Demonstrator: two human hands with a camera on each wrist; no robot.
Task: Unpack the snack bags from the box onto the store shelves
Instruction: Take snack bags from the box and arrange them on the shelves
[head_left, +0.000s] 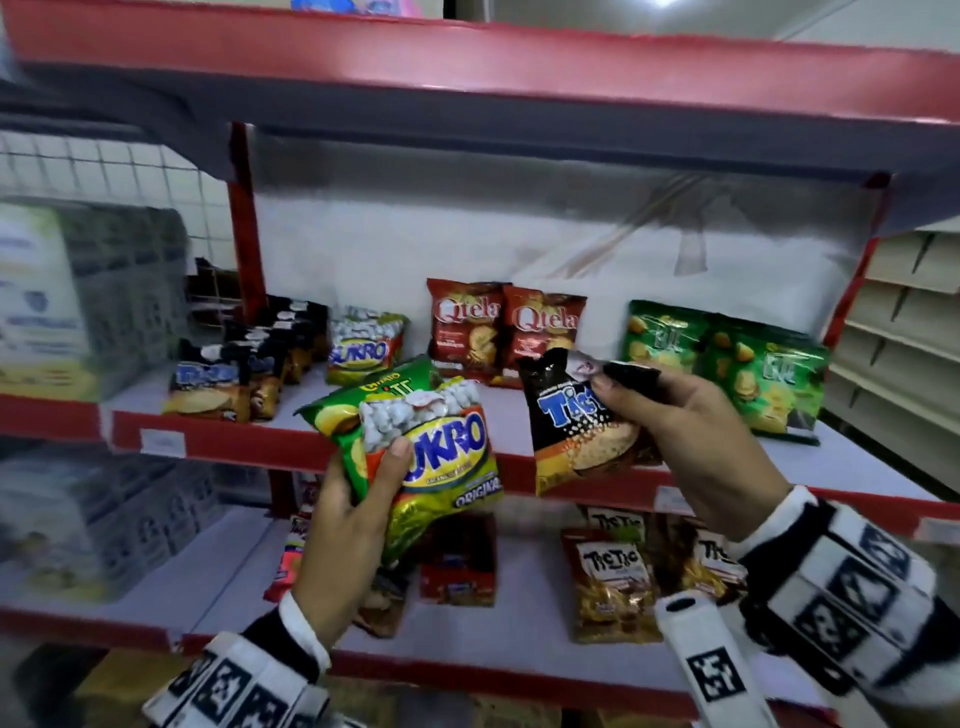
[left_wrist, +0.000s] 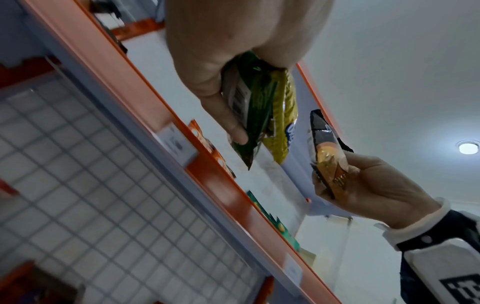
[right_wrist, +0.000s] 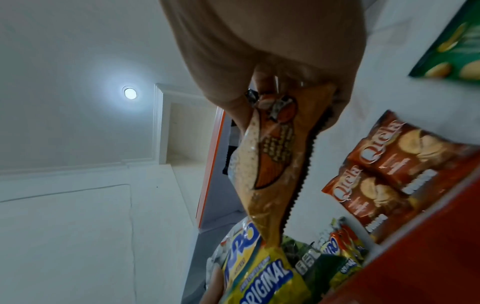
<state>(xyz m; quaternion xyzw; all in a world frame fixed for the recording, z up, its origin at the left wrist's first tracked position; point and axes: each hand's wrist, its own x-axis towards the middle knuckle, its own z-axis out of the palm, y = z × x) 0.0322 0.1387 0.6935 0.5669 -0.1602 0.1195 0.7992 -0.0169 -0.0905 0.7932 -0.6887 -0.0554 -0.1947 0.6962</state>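
Over on the left of the middle shelf (head_left: 519, 415) sits the black Tic Tac row (head_left: 234, 374), and that looks like the target. The left hand (head_left: 353, 519) clamps two packs together, a Sukro bag (head_left: 441, 447) in front of a green chip bag (head_left: 363, 395), thumb pressed across them. The right hand (head_left: 691, 431) pinches a black Tic Tac bag (head_left: 576, 431) by its top edge, clear of the shelf. Best move, probably: carry it left, stand it upright beside its twins, label forward. The box is out of view.
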